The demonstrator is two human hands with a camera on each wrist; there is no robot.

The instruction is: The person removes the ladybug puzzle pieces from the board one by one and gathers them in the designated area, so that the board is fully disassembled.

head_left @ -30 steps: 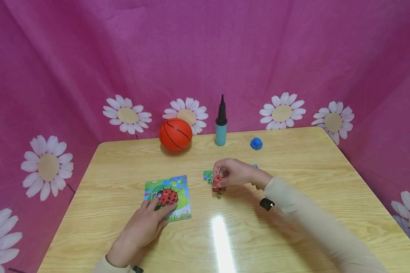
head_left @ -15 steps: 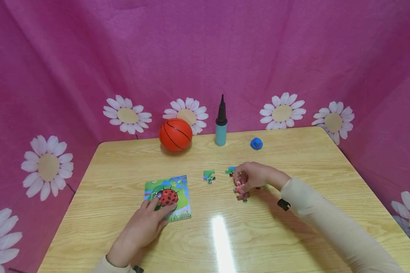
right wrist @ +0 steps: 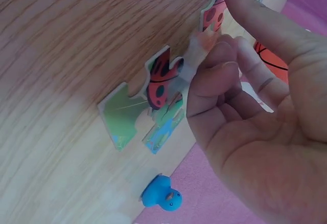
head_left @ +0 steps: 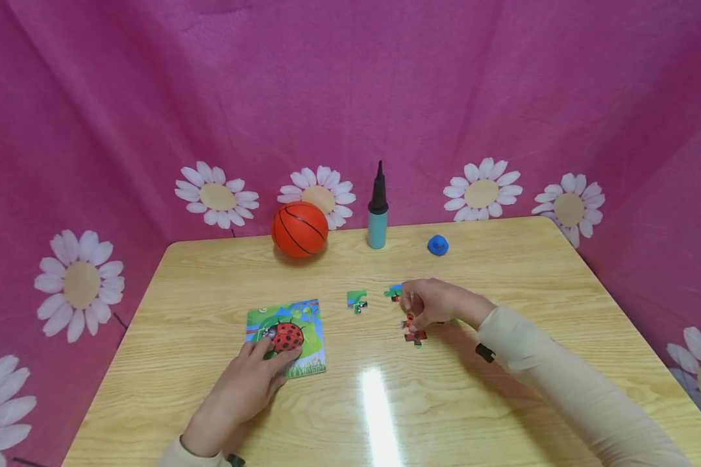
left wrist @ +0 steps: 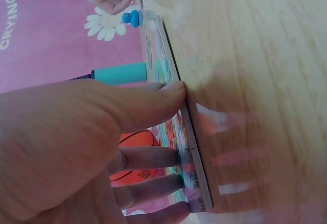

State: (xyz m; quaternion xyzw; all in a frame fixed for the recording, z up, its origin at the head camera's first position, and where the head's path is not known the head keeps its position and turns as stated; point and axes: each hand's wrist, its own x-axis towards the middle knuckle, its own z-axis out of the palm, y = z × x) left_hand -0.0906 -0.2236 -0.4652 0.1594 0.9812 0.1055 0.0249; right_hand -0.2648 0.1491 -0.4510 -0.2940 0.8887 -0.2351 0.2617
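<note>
On the left of the table, my left hand (head_left: 242, 383) rests on a square board with a ladybug picture (head_left: 309, 350). Its extended fingers and thumb lie across the board's face in the left wrist view. To the right, my right hand (head_left: 438, 301) has bent fingers and pinches a red, black-spotted jigsaw puzzle piece (right wrist: 212, 14) low over the table, partly hidden by the fingers. Just below it in the head view is a red spotted puzzle part (head_left: 416, 338); whether the two are joined I cannot tell. Near that hand lie a green piece (right wrist: 122, 114) and a red-and-black piece (right wrist: 161, 81).
A green-and-blue puzzle piece (head_left: 357, 301) lies between the hands. Another piece (head_left: 394, 292) sits just left of the right hand's fingers. Along the back stand an orange basketball (head_left: 300, 229), a teal-and-black pump (head_left: 377, 224) and a blue toy duck (head_left: 438, 245).
My right hand has moved right with the red spotted puzzle piece, away from the green-and-blue piece, and has stayed almost still over the last half second. The left hand has not moved.
</note>
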